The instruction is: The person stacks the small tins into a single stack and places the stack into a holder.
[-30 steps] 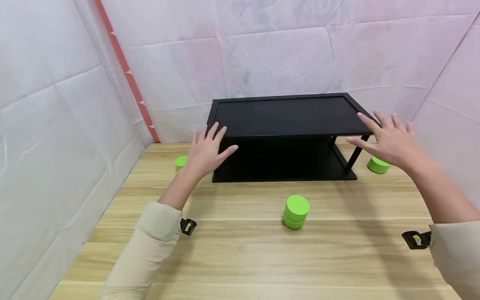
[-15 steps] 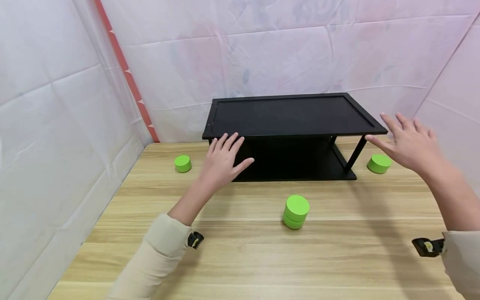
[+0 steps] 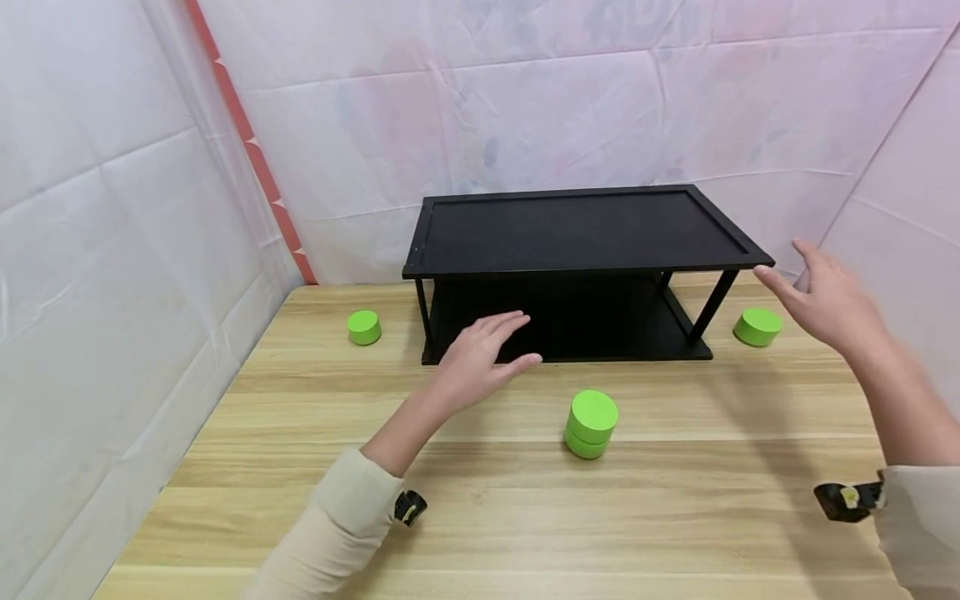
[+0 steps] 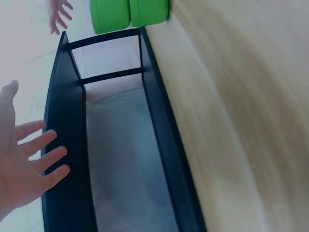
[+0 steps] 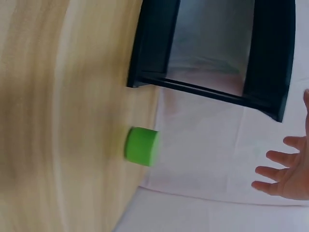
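Note:
My left hand [image 3: 480,362] hovers in front of the black two-tier shelf [image 3: 585,233], its fingers fairly straight and the thumb apart, holding nothing. Right of its thumb, two green cylinders [image 3: 592,417] are stacked on the table; they also show as green cylinders [image 4: 130,12] at the top of the left wrist view. My right hand [image 3: 832,296] is in the air off the shelf's right end, with fingers extended and nothing held. Below it on the table stands a single green cylinder [image 3: 757,327], which is also the green cylinder [image 5: 141,146] in the right wrist view.
Another green cylinder [image 3: 364,327] stands left of the shelf. The wooden table [image 3: 480,517] has its left edge beside a white sheet [image 3: 97,275]. More white sheeting hangs behind the shelf, with a red strip [image 3: 251,142] at the left corner.
My left hand has moved right and toward me, from the shelf's left front corner to before its opening. My right hand has shifted right, away from the shelf top. The cylinders stay put.

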Tool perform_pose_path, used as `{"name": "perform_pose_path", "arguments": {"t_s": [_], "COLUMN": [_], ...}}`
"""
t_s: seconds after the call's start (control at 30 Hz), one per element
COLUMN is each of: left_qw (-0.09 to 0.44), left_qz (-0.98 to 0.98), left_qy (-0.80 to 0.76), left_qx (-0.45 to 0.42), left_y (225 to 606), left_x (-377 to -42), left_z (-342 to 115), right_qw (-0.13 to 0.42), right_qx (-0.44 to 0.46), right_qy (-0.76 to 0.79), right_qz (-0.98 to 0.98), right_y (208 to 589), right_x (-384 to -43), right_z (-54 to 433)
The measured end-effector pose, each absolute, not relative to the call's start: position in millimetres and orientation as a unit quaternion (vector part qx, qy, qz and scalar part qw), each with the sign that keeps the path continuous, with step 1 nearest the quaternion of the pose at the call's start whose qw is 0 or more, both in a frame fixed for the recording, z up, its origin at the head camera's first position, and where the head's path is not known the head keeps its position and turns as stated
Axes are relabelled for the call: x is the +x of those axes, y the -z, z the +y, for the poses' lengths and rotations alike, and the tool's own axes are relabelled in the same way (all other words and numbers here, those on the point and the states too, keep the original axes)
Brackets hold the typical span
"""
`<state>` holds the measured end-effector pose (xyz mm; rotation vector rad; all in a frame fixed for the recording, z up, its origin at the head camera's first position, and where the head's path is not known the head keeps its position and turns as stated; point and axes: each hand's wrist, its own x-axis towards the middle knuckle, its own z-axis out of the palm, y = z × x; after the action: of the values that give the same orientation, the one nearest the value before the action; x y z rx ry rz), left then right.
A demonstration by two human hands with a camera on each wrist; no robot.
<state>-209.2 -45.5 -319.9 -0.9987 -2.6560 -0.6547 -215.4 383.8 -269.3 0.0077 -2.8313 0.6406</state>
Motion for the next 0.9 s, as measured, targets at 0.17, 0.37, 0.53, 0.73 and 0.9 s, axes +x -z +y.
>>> {"name": "perform_pose_path", "arguments": {"t_s": [0.17, 0.37, 0.53, 0.73, 0.9], "left_qw": [0.062, -0.012, -0.064, -0.117, -0.153], "left_qz": [-0.909, -0.887, -0.861, -0.829, -0.808], "left_qy": [0.227, 0.309, 0.368, 0.418, 0.453], "left_qx": [-0.345, -0.343, -0.344, -0.353, -0.346], "left_y": [333, 350, 364, 376, 382], "left_x": [-206, -205, -206, -207, -208], "left_z": [-39, -30, -21, -12, -6], "right_qw": [0.152, 0.181, 0.181, 0.169, 0.142], "right_qx": [-0.042, -0.097, -0.125, -0.151, -0.148], "right_qy": [-0.319, -0.375, -0.389, -0.393, -0.403], "right_qz": [-0.935, -0.904, -0.895, -0.891, -0.892], "right_y": [280, 296, 313, 333, 346], "right_x": [-214, -219, -227, -236, -242], "right_z": [390, 396, 402, 410, 417]}}
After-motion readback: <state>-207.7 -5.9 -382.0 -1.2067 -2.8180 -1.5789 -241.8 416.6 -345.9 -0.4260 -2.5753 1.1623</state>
